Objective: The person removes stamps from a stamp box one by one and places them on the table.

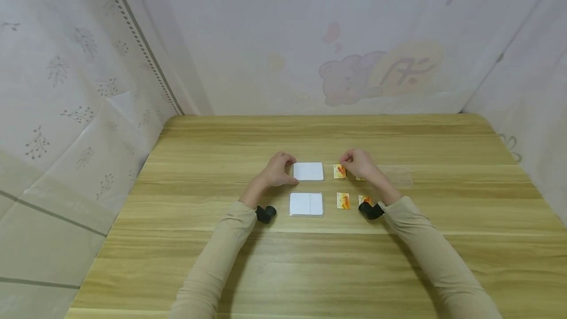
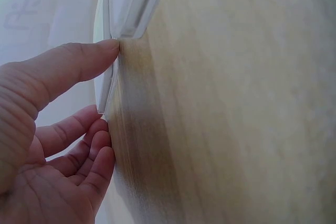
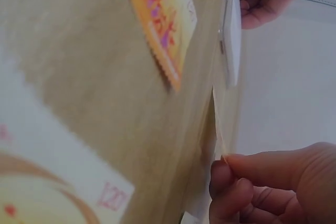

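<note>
My left hand (image 1: 278,169) holds a flat rectangular case with a white inside (image 1: 308,171), thumb at its near edge and fingers by its far left corner. In the left wrist view the thumb presses on the clear rim of this case (image 2: 107,85). A second such case (image 1: 306,204) lies just nearer to me. To the right, my right hand (image 1: 360,163) pinches the edge of a small yellow-orange postage stamp (image 1: 339,172) between thumb and forefinger. The right wrist view has that stamp (image 3: 219,124) edge-on, tilted up from the table.
Nearer to me lie two more stamps, one in plain sight (image 1: 343,201) and one (image 1: 365,199) partly behind the black wrist camera (image 1: 371,210). Another stamp (image 1: 361,178) shows under my right hand. A clear plastic piece (image 1: 400,176) lies right of my right wrist on the wooden table (image 1: 283,270).
</note>
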`<action>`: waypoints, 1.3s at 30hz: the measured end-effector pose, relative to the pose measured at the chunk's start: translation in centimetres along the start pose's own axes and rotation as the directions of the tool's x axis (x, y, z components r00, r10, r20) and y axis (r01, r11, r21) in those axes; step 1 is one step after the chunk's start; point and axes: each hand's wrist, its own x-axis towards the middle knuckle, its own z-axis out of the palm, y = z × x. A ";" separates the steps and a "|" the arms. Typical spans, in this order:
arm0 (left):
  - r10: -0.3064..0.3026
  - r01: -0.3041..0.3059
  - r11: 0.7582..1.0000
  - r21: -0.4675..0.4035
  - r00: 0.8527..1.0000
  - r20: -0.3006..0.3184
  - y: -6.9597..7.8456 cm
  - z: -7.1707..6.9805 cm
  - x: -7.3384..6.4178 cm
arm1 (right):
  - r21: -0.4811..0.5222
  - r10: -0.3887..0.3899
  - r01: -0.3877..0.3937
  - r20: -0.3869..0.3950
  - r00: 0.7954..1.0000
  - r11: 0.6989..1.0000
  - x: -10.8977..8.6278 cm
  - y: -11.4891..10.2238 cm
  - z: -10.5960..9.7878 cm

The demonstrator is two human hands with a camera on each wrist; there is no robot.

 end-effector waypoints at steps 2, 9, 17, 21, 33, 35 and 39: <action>0.002 -0.002 1.000 0.006 1.000 -0.001 0.1 0.0 0.1 | -0.024 -0.005 0.004 -0.008 1.000 1.000 0.1 0.0 0.1; 0.007 -0.007 1.000 0.010 1.000 0.005 0.3 -0.1 0.1 | -0.086 0.016 -0.016 -0.004 1.000 0.996 0.2 -0.2 0.2; -0.002 0.002 1.000 0.021 1.000 0.011 0.5 0.1 0.3 | -0.150 0.014 -0.015 -0.013 1.000 0.989 0.1 -0.6 0.3; 0.003 -0.003 1.000 0.027 1.000 0.013 0.6 0.1 0.3 | -0.165 0.012 -0.016 -0.030 0.999 0.986 -0.1 -0.6 0.2; 0.070 -0.074 0.996 -0.043 0.993 -0.096 2.2 0.7 1.5 | 0.007 -0.075 0.076 -0.113 0.991 0.997 -1.2 0.4 -1.5; 0.116 -0.124 0.990 -0.071 0.988 -0.105 3.0 1.1 1.9 | 0.027 -0.083 0.086 -0.117 0.990 0.996 -1.5 0.6 -2.0; 0.190 -0.200 0.975 -0.098 0.977 -0.102 4.5 1.9 2.9 | 0.042 -0.096 0.102 -0.128 0.987 0.994 -2.3 1.2 -3.0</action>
